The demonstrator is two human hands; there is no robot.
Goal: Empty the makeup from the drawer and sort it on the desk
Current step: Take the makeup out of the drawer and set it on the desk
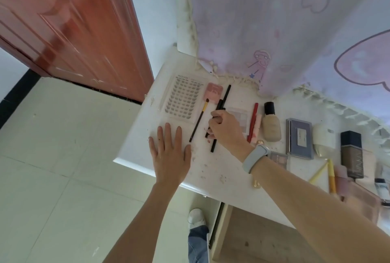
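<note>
Sorting step: my right hand (225, 127) pinches black eyeliner pencil (219, 107) near desk (135, 136) left edge; left hand (171, 153) flat, holding nothing. Next: lay pencil beside makeup brush (199, 120).

Red-brown panelled door (69, 28), glossy, upper left, its lower edge meeting the floor. Pale wall (147, 9) between door and fabric. Floor of large cream tiles (52, 146) with thin grout lines and scattered dark specks; a dark skirting strip (19, 87) runs along the far left. Hanging cloth (274, 20), lilac and pink, printed with heart outlines and a small cartoon figure, trimmed with a cream tasselled fringe (190, 20) down its left edge and along its bottom. Pale blue wristband (254, 157), smooth, oblong face. White shoe (196, 216) on the tiles at lower centre, with a blue denim trouser leg (197, 243) just below it.
</note>
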